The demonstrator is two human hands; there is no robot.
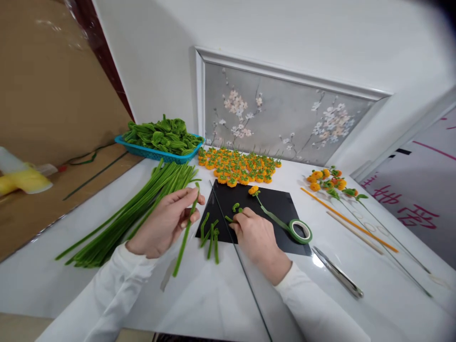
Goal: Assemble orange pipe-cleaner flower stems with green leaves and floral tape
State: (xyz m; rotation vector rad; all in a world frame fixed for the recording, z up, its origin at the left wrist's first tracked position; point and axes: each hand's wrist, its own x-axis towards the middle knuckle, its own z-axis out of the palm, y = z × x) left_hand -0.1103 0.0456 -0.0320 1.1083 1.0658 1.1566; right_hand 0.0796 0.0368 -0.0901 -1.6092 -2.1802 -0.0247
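Note:
Between the thumb and fingers of my left hand (pixel 166 221) is a fuzzy green pipe cleaner (pixel 185 242), its long end slanting down toward me. My right hand (pixel 254 232) is lowered over the black mat (pixel 281 202), fingertips pinched on a short green pipe cleaner piece (pixel 229 219). Curled green bits (pixel 235 207) lie just beyond those fingers. Several cut green pieces (pixel 211 240) rest between my hands at the mat's near edge. A long thin dark wire (pixel 245 273) runs diagonally across the mat beside my right fingertips.
Long green pipe cleaners (pixel 117 232) lie bundled at left, before a blue basket (pixel 153 153) of green leaves. Orange flower heads (pixel 238 166) stand at the back. Green floral tape (pixel 309 232), scissors (pixel 338 273), an orange stick (pixel 349 218) and stemmed flowers (pixel 326 178) are at right.

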